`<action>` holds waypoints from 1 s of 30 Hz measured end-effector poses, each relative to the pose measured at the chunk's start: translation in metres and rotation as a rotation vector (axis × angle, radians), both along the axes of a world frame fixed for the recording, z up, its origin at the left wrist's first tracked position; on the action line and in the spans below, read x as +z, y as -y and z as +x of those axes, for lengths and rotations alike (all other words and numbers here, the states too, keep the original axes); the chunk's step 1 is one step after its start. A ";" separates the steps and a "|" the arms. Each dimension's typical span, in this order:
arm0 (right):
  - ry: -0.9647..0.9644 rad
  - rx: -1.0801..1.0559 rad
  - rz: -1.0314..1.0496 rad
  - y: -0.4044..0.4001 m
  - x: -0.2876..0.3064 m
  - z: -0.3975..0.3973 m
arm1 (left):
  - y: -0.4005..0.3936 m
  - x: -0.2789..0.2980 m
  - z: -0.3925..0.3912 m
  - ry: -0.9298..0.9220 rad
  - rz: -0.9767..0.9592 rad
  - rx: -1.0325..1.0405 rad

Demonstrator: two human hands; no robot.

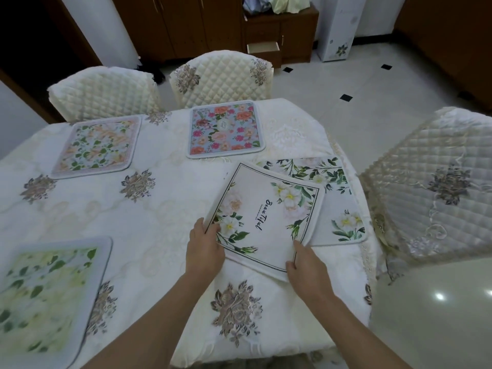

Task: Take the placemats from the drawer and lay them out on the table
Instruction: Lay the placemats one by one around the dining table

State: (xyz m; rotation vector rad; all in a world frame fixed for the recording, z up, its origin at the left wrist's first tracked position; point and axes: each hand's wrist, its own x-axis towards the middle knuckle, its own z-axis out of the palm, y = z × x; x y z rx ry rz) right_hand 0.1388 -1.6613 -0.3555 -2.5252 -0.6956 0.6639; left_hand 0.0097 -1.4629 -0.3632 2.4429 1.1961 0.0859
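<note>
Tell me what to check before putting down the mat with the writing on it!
1. Both hands hold the mat: left hand and right hand grip its near corners. Ok.
2. Mat lies apart from others: it overlaps the white-flower mat. Not ok.
3. Mat sits square to the table edge: it is turned askew. Not ok.
4. Free spot on the tablecloth: bare cloth near the hands. Ok.
5. More mats in the open drawer: inside is too small to see. Cannot tell.

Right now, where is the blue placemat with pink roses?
Head view: the blue placemat with pink roses lies flat at the table's far edge, before the middle quilted chair.
</note>
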 end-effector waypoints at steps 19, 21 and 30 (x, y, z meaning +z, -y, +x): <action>0.074 0.294 0.068 -0.052 0.003 -0.083 | 0.022 -0.014 -0.097 -0.160 0.020 -0.336; 0.167 0.332 0.026 -0.052 -0.001 -0.064 | 0.024 -0.016 -0.093 -0.188 0.006 -0.326; 0.251 0.282 -0.261 -0.056 -0.016 -0.009 | 0.030 -0.021 -0.070 -0.293 -0.024 -0.323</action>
